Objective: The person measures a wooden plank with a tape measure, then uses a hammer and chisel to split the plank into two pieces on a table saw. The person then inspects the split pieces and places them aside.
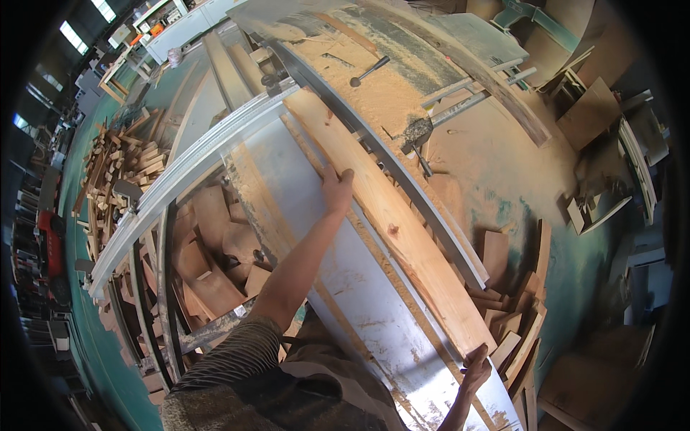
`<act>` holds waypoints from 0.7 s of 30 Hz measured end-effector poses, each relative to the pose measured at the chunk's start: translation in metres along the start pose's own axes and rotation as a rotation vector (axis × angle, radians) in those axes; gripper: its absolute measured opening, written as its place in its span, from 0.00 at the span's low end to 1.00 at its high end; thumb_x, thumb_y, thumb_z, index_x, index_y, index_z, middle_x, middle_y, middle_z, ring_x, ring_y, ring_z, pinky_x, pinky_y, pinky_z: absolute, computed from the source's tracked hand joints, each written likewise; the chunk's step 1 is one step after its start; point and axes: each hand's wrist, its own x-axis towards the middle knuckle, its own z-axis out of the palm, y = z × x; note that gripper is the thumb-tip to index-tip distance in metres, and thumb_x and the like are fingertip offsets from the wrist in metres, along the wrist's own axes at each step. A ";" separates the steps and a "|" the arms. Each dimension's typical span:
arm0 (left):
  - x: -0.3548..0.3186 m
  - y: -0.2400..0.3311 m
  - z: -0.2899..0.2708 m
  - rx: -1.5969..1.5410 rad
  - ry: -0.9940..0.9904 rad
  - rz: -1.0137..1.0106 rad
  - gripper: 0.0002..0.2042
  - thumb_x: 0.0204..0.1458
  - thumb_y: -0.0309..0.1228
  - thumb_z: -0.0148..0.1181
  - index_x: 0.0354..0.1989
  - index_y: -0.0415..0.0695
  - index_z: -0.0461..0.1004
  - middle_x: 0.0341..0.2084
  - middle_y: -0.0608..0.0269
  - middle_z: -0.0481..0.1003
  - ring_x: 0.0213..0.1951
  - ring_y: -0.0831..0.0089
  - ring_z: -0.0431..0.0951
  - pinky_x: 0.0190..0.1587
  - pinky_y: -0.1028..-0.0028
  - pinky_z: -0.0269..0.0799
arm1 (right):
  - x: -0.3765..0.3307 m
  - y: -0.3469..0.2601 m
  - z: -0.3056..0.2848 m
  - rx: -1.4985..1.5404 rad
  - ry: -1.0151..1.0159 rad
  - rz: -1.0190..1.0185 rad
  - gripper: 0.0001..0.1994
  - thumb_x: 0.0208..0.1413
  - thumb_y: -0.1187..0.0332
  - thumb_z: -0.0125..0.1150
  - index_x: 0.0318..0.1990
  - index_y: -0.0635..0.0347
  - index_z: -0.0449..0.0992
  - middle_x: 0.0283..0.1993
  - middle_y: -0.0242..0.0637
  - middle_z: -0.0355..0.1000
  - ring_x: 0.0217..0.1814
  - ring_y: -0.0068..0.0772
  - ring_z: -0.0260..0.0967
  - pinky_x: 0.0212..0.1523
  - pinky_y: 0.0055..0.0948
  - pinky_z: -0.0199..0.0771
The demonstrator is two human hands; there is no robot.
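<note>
A long pale wooden board (392, 230) with knots lies lengthwise on the metal sliding table (284, 172) of a saw bench, beside a long straight metal fence (424, 223). My left hand (336, 190) grips the board's left edge toward its far part, thumb against the wood. At the near end of the board, my right hand (474, 370) is closed around the corner, its fingers partly hidden. Bands of sawdust run along the table under and beside the board. No saw blade can be made out.
Sawdust covers the bench top (388, 100) beyond the fence, where a black lever (370, 70) and a metal clamp fitting (418, 133) sit. A curved metal rail (194, 161) crosses on the left. Offcuts (133, 169) are heaped at left, with more scrap wood (514, 323) at right.
</note>
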 end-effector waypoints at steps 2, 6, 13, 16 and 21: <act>-0.002 0.008 -0.004 -0.047 -0.038 -0.073 0.24 0.59 0.36 0.60 0.57 0.31 0.66 0.49 0.39 0.74 0.49 0.49 0.74 0.54 0.58 0.69 | 0.005 0.002 -0.006 -0.024 -0.075 -0.008 0.40 0.63 0.35 0.53 0.27 0.77 0.78 0.21 0.49 0.75 0.19 0.35 0.74 0.15 0.30 0.73; -0.007 0.034 -0.006 -0.207 -0.032 -0.123 0.27 0.59 0.36 0.61 0.60 0.28 0.64 0.54 0.41 0.73 0.53 0.54 0.76 0.56 0.63 0.70 | 0.008 0.013 -0.025 0.146 -0.291 0.008 0.38 0.61 0.35 0.56 0.34 0.75 0.77 0.26 0.47 0.75 0.25 0.34 0.76 0.17 0.30 0.76; 0.009 0.035 0.009 -0.149 0.036 -0.302 0.29 0.57 0.37 0.65 0.60 0.27 0.65 0.55 0.39 0.72 0.54 0.54 0.76 0.57 0.64 0.71 | 0.008 0.016 -0.047 -0.007 -0.591 0.066 0.42 0.59 0.27 0.49 0.32 0.68 0.77 0.17 0.38 0.69 0.21 0.31 0.71 0.19 0.30 0.67; 0.003 0.037 0.023 -0.067 0.054 -0.217 0.27 0.57 0.37 0.65 0.56 0.27 0.66 0.54 0.39 0.73 0.53 0.53 0.76 0.55 0.62 0.71 | 0.017 0.024 -0.046 -0.103 -0.564 -0.018 0.44 0.60 0.26 0.44 0.28 0.70 0.77 0.16 0.39 0.67 0.21 0.31 0.70 0.22 0.35 0.65; 0.022 -0.011 0.012 0.129 0.016 -0.003 0.26 0.57 0.37 0.66 0.53 0.26 0.67 0.49 0.41 0.75 0.49 0.54 0.77 0.54 0.61 0.71 | 0.026 0.018 -0.047 -0.209 -0.629 -0.119 0.48 0.61 0.24 0.37 0.24 0.72 0.76 0.17 0.46 0.70 0.21 0.32 0.69 0.26 0.38 0.66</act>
